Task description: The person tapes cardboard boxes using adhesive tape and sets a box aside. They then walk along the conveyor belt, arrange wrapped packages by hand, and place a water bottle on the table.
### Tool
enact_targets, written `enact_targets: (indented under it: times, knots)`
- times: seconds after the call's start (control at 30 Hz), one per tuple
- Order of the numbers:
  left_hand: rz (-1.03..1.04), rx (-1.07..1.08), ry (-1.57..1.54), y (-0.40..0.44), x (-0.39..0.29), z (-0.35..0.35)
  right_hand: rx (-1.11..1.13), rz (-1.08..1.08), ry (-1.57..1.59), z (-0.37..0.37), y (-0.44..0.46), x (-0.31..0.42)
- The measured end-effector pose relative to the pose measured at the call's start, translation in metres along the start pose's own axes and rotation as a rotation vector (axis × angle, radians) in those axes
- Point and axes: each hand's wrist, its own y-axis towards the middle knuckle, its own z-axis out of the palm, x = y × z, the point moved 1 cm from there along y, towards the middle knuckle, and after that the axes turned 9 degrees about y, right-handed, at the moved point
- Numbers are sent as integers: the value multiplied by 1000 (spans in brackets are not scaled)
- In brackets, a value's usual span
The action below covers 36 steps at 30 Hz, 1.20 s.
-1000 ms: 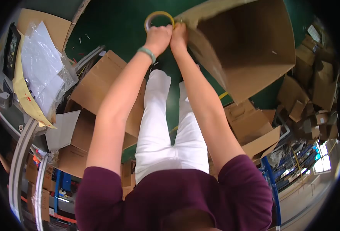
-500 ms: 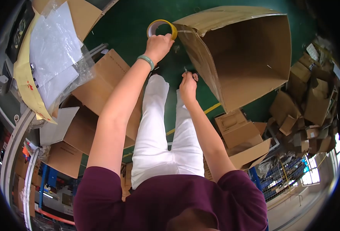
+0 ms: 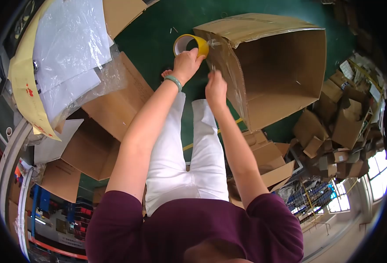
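Observation:
A roll of tape point(image 3: 202, 46), yellow on the outside with a pale core, is gripped at its near edge by my left hand point(image 3: 187, 65). The roll is against or very close to the side of a large cardboard box point(image 3: 230, 72), whose opening faces right. Some clear, shiny tape or film shows on the box beside the roll. My right hand point(image 3: 216, 89) is closed in a pinch, slightly blurred, just left of that same side. Whatever its fingertips hold is too small to make out.
Clear plastic film point(image 3: 73, 44) with white sheets lies at upper left, by a yellow paper strip point(image 3: 22, 83). Open cartons point(image 3: 119, 103) stand left of my legs. Smaller cartons point(image 3: 263, 153) lie at right, with a cardboard heap point(image 3: 342, 118) beyond.
My left hand and the tape roll have shifted right and nearer, up to the large box. My right hand has moved slightly farther out, towards the box side. The view has shifted slightly.

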Motion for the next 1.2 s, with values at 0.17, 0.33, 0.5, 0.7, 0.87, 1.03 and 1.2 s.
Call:
enact_targets:
  times: [0.17,0.33,0.5,0.7,0.87,1.03,1.2]
  knots:
    - [53,16,102,-1,2,-1,-12,9,-82,3,-23,-42]
    - [-6,-126,64,13,3,3,37,-120,-120,37,105,36]
    - [43,-86,90,23,-4,-13,-63,-241,-90,3,46,18]
    - [34,-131,94,19,1,-19,168,37,-265,2,-29,-61]
    - [29,-123,115,10,10,-31,215,14,-729,-18,-41,-110]
    - [333,-77,267,12,4,-29,123,-24,-678,-75,-72,-170]
    - [551,28,405,-14,-6,8,369,442,-821,-115,-91,-203]
